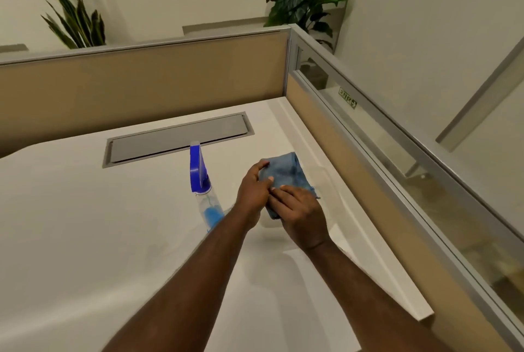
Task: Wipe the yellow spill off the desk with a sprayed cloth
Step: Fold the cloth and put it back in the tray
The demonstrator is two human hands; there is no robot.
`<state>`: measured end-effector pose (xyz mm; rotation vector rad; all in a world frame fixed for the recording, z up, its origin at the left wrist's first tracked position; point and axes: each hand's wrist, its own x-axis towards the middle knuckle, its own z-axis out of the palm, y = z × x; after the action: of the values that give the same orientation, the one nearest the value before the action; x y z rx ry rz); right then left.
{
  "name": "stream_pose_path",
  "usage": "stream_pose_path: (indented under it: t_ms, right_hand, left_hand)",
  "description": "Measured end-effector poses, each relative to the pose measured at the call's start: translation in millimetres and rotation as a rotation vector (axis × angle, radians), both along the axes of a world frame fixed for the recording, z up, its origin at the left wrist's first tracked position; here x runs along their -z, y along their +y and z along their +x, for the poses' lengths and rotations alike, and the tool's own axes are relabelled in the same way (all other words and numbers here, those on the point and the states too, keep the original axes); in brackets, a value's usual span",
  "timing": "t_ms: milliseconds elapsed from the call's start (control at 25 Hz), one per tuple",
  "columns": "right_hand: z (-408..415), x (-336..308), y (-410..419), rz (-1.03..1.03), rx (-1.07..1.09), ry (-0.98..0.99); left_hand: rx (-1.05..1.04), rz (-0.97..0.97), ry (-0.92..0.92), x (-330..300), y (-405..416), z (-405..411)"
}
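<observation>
Both hands pinch soft blue microfibre cloth (285,174) on white desk (85,224): left hand (253,191) grips far edge, right hand (300,214) near edge. Limp, light, likely bunches; hold folded edges.

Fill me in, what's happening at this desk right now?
A person has both hands on a blue cloth lying on the white desk: the left hand grips its near-left edge, the right hand presses on its near end. A spray bottle with a blue trigger head stands upright just left of them, untouched. No yellow spill is visible.
</observation>
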<state>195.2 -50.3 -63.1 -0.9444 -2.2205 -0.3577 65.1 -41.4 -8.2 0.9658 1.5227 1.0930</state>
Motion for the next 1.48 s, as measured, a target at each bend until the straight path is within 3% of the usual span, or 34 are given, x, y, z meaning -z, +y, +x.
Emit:
stream_pose_path:
  t_ms: [120, 200, 320, 440, 560, 680, 760, 840, 1160, 1360, 1480]
  right_hand:
    - [0.7, 3.1, 14.1, -0.253, -0.142, -0.020]
    - [2.6, 2.3, 21.3, -0.481, -0.193, -0.033]
    - [2.9, 6.9, 31.1, -0.884, -0.143, -0.111]
    - [-3.5, 6.0, 40.1, -1.109, -0.011, -0.320]
    - [-3.2, -5.5, 40.7, -1.151, -0.062, -0.377]
    - [0.9, -13.1, 39.9, -1.146, -0.081, -0.221]
    - [1.7, -8.9, 41.1, -1.020, 0.002, -0.056]
    - [2.1, 0.3, 43.4, -0.885, 0.021, -0.014]
    - [-9.0, 18.7, 62.1, -1.053, 0.057, -0.341]
    - [-16.9, -7.5, 74.7, -1.226, 0.103, -0.531]
    - [-15.2, -39.1, 69.1, -1.159, 0.160, -0.567]
  left_hand:
    - [0.012, -0.082, 0.109, 7.6, 6.5, 4.5]
    - [-0.002, -0.115, 0.088, 9.9, 11.7, 6.1]
    - [0.006, -0.174, 0.115, 15.4, 15.3, 8.6]
    - [0.001, -0.104, 0.354, 14.9, 16.9, 12.9]
    - [-0.005, -0.018, 0.564, 8.8, 17.6, 13.6]
    - [0.016, 0.022, 0.628, 16.5, 12.3, 12.1]
    - [0.009, 0.008, 0.624, 24.9, 6.7, 12.4]
    - [-0.028, -0.001, 0.613, 31.1, 1.3, 13.0]
    - [-0.030, -0.072, 0.515, 34.9, -10.9, 21.1]
    - [-0.046, -0.119, 0.514, 38.2, -11.9, 22.0]
    - [-0.066, -0.102, 0.467, 34.7, -22.0, 24.4]
